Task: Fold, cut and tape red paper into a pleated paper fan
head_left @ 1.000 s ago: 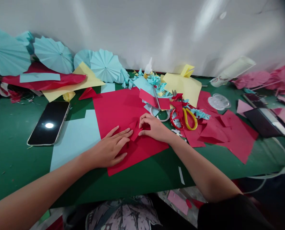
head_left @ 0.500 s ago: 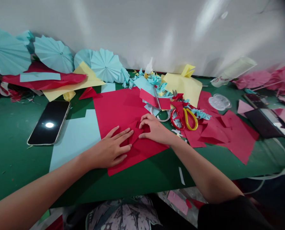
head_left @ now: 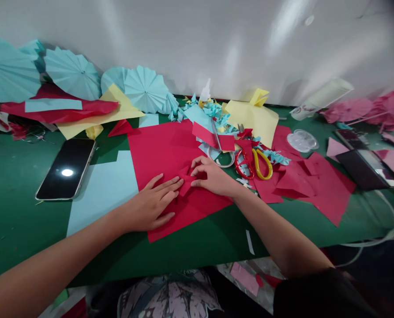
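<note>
A small folded piece of red paper (head_left: 185,186) lies on a large red paper sheet (head_left: 160,145) in the middle of the green table. My left hand (head_left: 152,203) rests flat with its fingers spread, the fingertips touching the left side of the folded piece. From the right, my right hand (head_left: 213,176) pinches the piece's edge between thumb and bent fingers. Under the red sheet's left part sits a light blue sheet (head_left: 100,190). Right beyond my right hand are scissors with one red and one yellow handle (head_left: 262,164) and a clear ring-shaped roll (head_left: 221,159).
A phone (head_left: 66,170) lies at left. Blue pleated paper rosettes (head_left: 146,90) lean on the wall. Blue paper scraps (head_left: 213,108) and a yellow sheet (head_left: 249,117) lie behind. Red paper pieces (head_left: 332,190), a clear lid (head_left: 302,140) and a black device (head_left: 360,170) are at right.
The folded red piece has changed shape slightly between my fingers. My left hand's fingers have shifted a little on it. Otherwise the whole view has moved only slightly.
</note>
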Motion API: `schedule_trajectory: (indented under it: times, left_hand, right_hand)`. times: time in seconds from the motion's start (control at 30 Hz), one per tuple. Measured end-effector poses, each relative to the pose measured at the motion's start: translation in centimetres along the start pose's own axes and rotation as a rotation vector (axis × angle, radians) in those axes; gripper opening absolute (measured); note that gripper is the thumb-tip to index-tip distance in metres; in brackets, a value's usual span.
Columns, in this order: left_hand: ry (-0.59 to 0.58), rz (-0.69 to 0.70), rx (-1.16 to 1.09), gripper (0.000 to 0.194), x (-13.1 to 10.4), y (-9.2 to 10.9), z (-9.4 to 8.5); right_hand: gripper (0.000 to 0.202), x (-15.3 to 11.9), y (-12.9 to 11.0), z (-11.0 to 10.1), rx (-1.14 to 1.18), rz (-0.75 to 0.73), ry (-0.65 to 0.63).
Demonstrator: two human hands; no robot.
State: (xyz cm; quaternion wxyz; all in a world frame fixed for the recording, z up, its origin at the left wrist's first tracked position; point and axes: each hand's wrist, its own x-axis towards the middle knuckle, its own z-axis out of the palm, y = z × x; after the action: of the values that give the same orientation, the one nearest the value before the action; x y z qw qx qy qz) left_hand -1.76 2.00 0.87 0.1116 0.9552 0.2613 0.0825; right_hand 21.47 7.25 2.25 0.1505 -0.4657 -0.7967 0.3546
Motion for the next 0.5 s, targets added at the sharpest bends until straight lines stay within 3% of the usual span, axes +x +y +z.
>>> schedule_trajectory:
  times: [0.37, 0.5]
  left_hand:
    - [-0.051, 0.03, -0.008, 0.026, 0.33, 0.33, -0.5]
    - [-0.017, 0.041, 0.007, 0.025, 0.26, 0.25, -0.29]
  right_hand:
    - [0.01, 0.51, -0.36, -0.01, 0.09, 0.052, 0.017]
    - [0.012, 0.56, -0.64, 0.28, 0.083, 0.062, 0.06]
